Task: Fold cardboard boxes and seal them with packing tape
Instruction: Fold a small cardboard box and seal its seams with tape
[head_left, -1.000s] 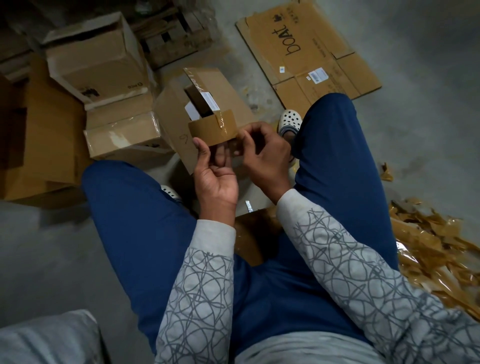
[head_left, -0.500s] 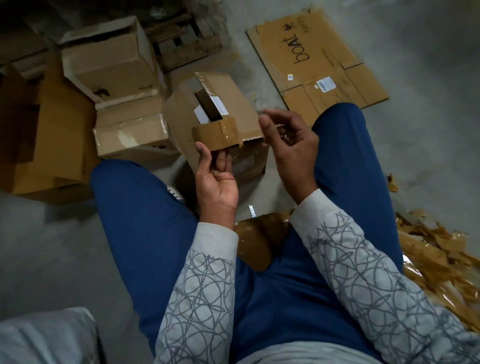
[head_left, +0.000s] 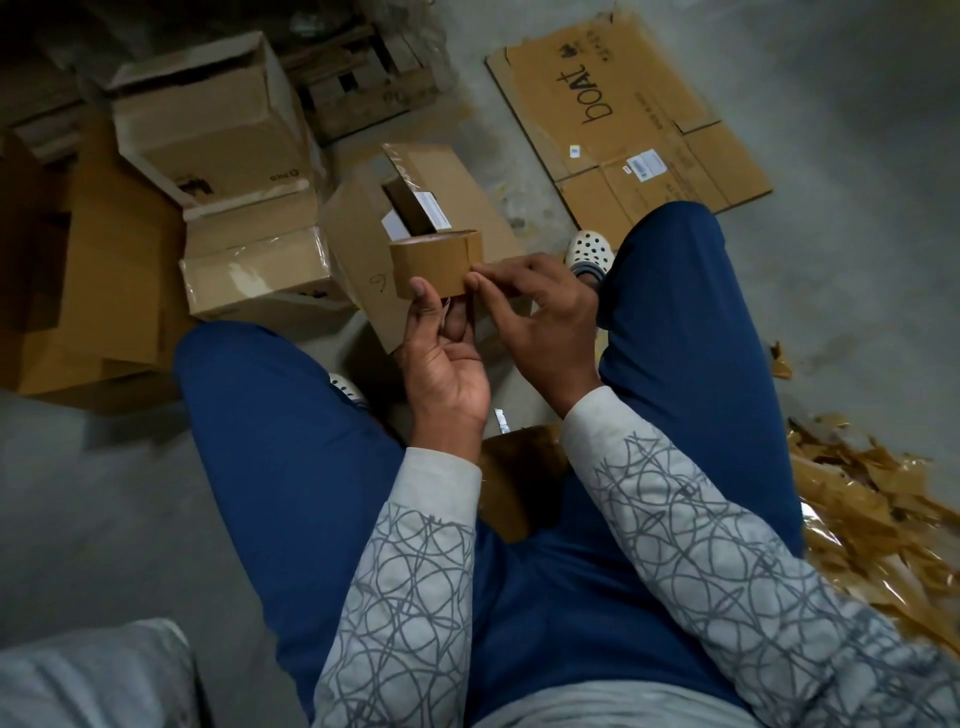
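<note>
Fingers (head_left: 457, 325) of the left hand (head_left: 447, 364) curl round the brown tape roll (head_left: 431, 260) — held up before a half-open cardboard box (head_left: 358, 244) on the floor — while the right hand (head_left: 540, 317) pinches at the roll's right edge.

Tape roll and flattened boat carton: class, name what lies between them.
Head view: the small box, then bare concrete floor, lie between tape roll and flattened boat carton.
</note>
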